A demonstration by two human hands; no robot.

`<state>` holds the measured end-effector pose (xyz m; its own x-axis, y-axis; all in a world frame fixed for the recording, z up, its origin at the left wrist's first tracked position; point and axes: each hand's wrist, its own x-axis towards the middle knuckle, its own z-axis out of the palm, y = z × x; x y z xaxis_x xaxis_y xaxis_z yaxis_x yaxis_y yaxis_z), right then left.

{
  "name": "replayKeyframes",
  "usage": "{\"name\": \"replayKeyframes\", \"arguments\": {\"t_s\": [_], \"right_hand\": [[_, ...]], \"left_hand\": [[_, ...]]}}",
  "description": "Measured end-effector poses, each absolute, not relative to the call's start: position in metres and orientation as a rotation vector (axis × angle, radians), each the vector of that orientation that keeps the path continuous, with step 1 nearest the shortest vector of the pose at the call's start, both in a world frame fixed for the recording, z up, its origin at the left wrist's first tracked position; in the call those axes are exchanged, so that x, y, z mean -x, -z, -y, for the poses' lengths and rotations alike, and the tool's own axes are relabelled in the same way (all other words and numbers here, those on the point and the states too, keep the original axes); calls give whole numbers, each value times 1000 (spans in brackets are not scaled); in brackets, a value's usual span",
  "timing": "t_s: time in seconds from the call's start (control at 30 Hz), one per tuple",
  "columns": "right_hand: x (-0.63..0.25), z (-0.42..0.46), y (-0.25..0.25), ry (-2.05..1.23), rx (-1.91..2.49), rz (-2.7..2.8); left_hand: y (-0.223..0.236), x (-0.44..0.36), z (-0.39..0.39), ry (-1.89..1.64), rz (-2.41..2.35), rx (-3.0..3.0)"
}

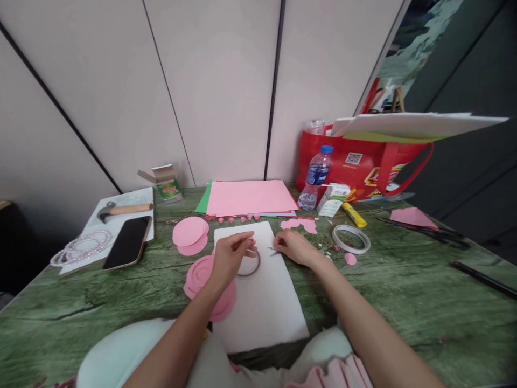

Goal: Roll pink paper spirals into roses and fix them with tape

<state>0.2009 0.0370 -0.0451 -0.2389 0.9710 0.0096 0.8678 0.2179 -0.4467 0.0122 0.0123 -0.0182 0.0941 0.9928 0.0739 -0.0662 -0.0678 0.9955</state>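
My left hand (231, 254) is closed in a pinch on a small pink paper piece (251, 241) over a white foam sheet (264, 302). A thin ring (251, 265) lies on the sheet just under that hand. My right hand (296, 246) is closed on a thin metal tool (273, 250) whose tip points toward the pink piece. A pink paper spiral (200, 275) lies beneath my left wrist. Pink paper circles (189, 233) rest left of the sheet.
A phone (128, 242), a hammer (121, 210) and beads (83, 245) lie at the left. Pink and green paper sheets (248, 196) sit behind. A water bottle (315, 178), glue stick (354, 214), tape roll (350, 238), scissors (428, 230) and red bag (363, 161) are at the right.
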Motion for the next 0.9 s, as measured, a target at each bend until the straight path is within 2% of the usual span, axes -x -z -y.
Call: {"name": "replayKeyframes", "arguments": {"t_s": [0.4,0.57,0.73,0.9], "right_hand": [[-199,-34,45,-500,1711,2335],[-199,-33,39,-750,1542,2101],[-186,-19,14,-1278,1064,1558],[-170,-8,7,-1362,948,1520]], "left_hand": [[18,-12,-13,-1188,-1054,-1252],[21,-11,-16,-1198,-1018,-1236],[21,-10,-16,-1204,-1018,-1213],[17,-10,-15,-1182,-1033,-1234]]}}
